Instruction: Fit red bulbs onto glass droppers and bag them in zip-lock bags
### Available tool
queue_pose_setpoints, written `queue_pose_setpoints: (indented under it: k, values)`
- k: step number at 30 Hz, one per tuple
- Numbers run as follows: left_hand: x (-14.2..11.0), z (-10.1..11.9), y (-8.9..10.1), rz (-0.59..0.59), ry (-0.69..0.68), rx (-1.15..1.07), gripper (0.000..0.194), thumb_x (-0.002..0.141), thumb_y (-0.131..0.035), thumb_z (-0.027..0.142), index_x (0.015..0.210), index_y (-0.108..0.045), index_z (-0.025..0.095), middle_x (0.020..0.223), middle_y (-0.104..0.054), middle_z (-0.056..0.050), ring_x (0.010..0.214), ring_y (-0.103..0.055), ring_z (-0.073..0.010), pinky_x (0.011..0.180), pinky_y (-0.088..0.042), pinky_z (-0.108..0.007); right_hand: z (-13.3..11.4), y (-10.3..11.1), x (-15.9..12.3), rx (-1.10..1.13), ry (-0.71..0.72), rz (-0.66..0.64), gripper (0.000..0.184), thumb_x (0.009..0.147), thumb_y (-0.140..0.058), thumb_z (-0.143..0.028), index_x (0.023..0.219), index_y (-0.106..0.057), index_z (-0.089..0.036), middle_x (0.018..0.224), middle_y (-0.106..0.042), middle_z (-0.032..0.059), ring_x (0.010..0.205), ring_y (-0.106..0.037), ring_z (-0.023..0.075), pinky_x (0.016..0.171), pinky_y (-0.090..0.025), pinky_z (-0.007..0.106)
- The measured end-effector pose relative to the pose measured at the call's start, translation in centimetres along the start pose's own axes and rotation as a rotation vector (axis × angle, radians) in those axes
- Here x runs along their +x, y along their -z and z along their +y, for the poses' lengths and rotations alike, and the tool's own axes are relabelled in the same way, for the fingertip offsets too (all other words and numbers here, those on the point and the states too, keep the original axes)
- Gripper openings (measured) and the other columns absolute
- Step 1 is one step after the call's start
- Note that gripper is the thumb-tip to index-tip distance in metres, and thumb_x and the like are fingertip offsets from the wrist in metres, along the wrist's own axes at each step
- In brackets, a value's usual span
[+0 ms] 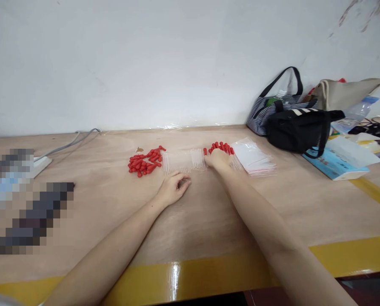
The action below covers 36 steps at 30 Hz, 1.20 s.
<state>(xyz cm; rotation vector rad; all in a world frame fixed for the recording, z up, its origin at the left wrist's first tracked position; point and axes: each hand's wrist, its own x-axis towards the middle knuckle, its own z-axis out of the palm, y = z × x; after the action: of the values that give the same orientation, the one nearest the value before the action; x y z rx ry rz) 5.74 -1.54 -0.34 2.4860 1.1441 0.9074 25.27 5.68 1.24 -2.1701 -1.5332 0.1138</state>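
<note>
My right hand [219,160] reaches over a row of clear tubes topped with red rubber bulbs [221,146]. Its fingers are closed around a dropper whose red bulb [205,151] shows just above the fingertips; the grip itself is partly hidden. Between my hands lie loose clear thin tubes [196,158], with more tubes [166,162] farther left. My left hand [173,187] rests on the table just in front of them, fingers loosely curled, thumb and forefinger apart, nothing visible inside. Left of the tubes is a heap of loose red bulbs [143,163].
Clear plastic bags [252,155] are stacked right of the red-topped row. Farther right sit a black bag [296,129], a striped bag [260,114] and a blue tissue pack [335,159]. Blurred-out items [33,219] lie at left. Yellow tape [190,272] edges the table.
</note>
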Motion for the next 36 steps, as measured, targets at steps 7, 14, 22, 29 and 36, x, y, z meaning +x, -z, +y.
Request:
queue_pose_setpoints:
  k: [7,14,22,29,36]
  values:
    - [1.1,-3.6,5.6,0.199,0.129,0.585,0.014,0.077,-0.055,0.029,0.074,-0.064,0.018,0.081,-0.058,-0.007,0.087,-0.051,-0.0242,0.078,-0.039,-0.039,0.6,2.3,-3.0,-0.075,0.206,0.015,0.03,0.082,-0.04,-0.033,0.07,-0.06,-0.013,0.084,-0.063,0.0143,0.095,-0.052,0.0267,0.089,-0.025,0.042]
    - [0.7,-5.8,7.0,0.024,0.3,0.717,0.017,0.075,-0.056,0.029,0.084,-0.063,0.016,0.098,-0.054,-0.01,0.095,-0.05,-0.027,0.074,-0.042,-0.036,4.8,3.0,-7.3,-0.066,0.462,0.196,0.022,0.084,-0.041,-0.03,0.082,-0.056,-0.015,0.081,-0.064,0.0088,0.081,-0.055,0.0226,0.077,-0.028,0.035]
    - [0.7,-6.0,5.7,0.013,0.374,0.772,0.027,0.083,-0.038,0.024,0.082,-0.065,0.016,0.099,-0.055,-0.01,0.088,-0.054,-0.0245,0.072,-0.041,-0.034,5.8,2.5,-8.1,-0.045,0.431,0.228,0.018,0.083,-0.043,-0.031,0.078,-0.053,-0.016,0.076,-0.063,0.0059,0.077,-0.054,0.0203,0.07,-0.025,0.032]
    - [0.9,-5.1,5.6,0.221,0.322,0.695,0.023,0.082,-0.042,0.027,0.075,-0.06,0.015,0.088,-0.058,-0.009,0.09,-0.053,-0.0236,0.076,-0.041,-0.033,5.6,3.1,-8.2,0.01,0.373,0.148,0.02,0.083,-0.041,-0.031,0.082,-0.054,-0.016,0.076,-0.064,0.0065,0.077,-0.055,0.0215,0.074,-0.029,0.033]
    - [0.9,-1.9,2.5,0.223,0.093,0.493,0.018,0.087,-0.038,0.024,0.082,-0.054,0.016,0.08,-0.061,-0.008,0.078,-0.055,-0.0207,0.071,-0.042,-0.032,5.7,3.1,-7.9,0.154,0.505,0.063,0.034,0.084,-0.036,-0.025,0.11,-0.054,-0.013,0.089,-0.065,0.0099,0.084,-0.058,0.0217,0.076,-0.04,0.034]
